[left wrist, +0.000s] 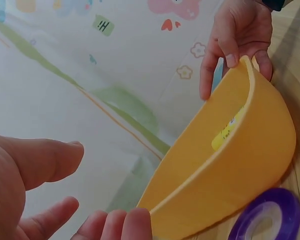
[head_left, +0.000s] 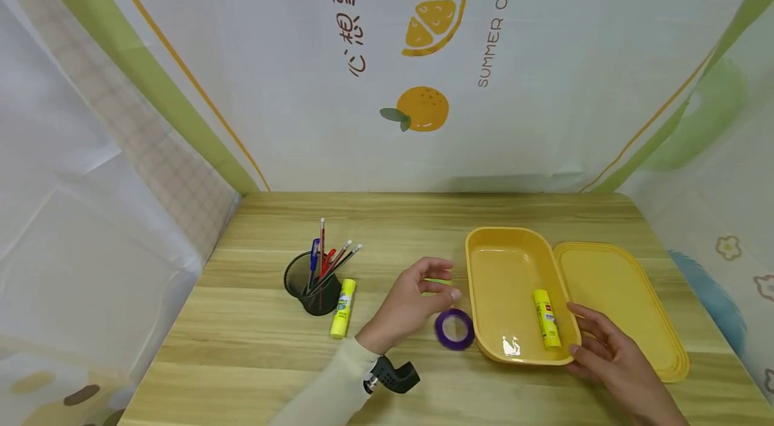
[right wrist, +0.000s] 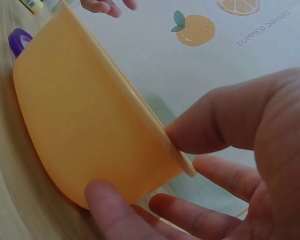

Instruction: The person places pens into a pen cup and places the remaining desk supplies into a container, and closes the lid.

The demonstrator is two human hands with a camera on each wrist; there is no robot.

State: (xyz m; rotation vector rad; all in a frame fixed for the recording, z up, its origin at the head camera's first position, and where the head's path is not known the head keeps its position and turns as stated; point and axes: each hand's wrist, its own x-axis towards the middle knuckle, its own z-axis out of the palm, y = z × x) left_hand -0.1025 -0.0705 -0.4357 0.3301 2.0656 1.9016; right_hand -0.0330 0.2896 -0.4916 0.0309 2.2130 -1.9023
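Note:
My left hand [head_left: 414, 302] hovers left of a yellow plastic box [head_left: 498, 278], its fingers spread with a gap to the thumb. In the left wrist view nothing lies between those fingers. Partly hidden behind them is a yellow-green item [head_left: 437, 287] whose kind I cannot make out. A roll of purple tape [head_left: 455, 330] lies just below this hand, beside the box. My right hand [head_left: 613, 359] grips the box's near right corner, thumb at the rim [right wrist: 140, 107] and fingers around the outer wall. Inside the box rests a yellow glue stick [head_left: 547, 320].
The box's yellow lid [head_left: 623, 305] lies flat to the right, close against the box. On the left stands a black mesh pen cup [head_left: 320, 297] with pencils, a blue pen and a red-handled item. Next to it lies another yellow glue stick [head_left: 343, 308]. A printed curtain [head_left: 363, 157] hangs behind the table.

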